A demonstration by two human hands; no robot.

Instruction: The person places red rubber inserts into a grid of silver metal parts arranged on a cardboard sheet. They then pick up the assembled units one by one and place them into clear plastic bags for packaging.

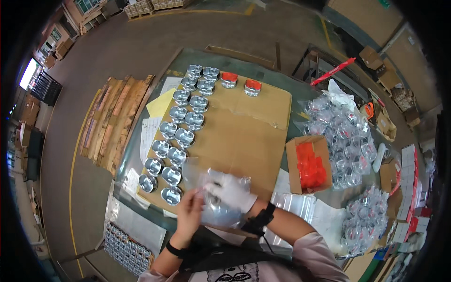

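My bare left hand (190,214) is closed, its fingertips pinching the edge of a clear plastic bag (218,217) above the near edge of a cardboard sheet (239,136). In a white glove, my right hand (231,191) grips the same bag from the other side. Something shiny shows through the film beneath that hand, too blurred to name surely. Just left of the bag, two columns of silver pistons (177,156) run along the sheet's left side. At the far end stand a piston with a red-orange cover (229,80) and another covered piston (252,87).
A cardboard box (293,167) of red-orange pieces (311,171) stands right of the sheet. Beyond it are bagged pistons (345,136), with another bagged heap (365,221) nearer me. Papers (150,136) lie at the table's left edge. A tray of small metal parts (124,249) sits lower left.
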